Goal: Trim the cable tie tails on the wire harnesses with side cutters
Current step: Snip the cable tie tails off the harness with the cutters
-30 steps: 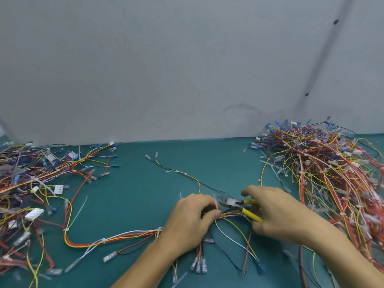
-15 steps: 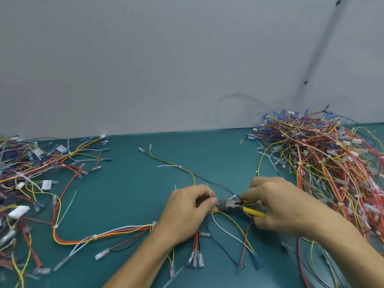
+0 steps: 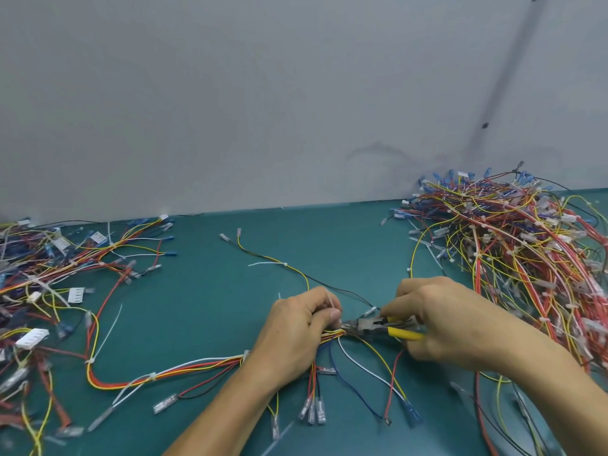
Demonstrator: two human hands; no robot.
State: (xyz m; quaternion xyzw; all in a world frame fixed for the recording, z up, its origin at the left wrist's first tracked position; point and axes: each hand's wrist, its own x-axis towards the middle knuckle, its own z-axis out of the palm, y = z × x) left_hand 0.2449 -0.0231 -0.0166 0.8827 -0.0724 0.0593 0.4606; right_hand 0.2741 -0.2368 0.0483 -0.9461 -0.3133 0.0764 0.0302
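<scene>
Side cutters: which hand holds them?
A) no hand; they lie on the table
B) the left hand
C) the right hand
C: the right hand grips the yellow handles of the side cutters, while the left hand holds the harness.

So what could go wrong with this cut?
1. The yellow-handled side cutters have their tip right at the red, yellow and orange wire bundle, so they might nick insulation rather than the tie alone.
2. The left hand pinches the bundle with its fingers close to the blades; a slip could catch skin.
3. The right hand covers much of the cutters, so the exact bite is hard to check.
</scene>
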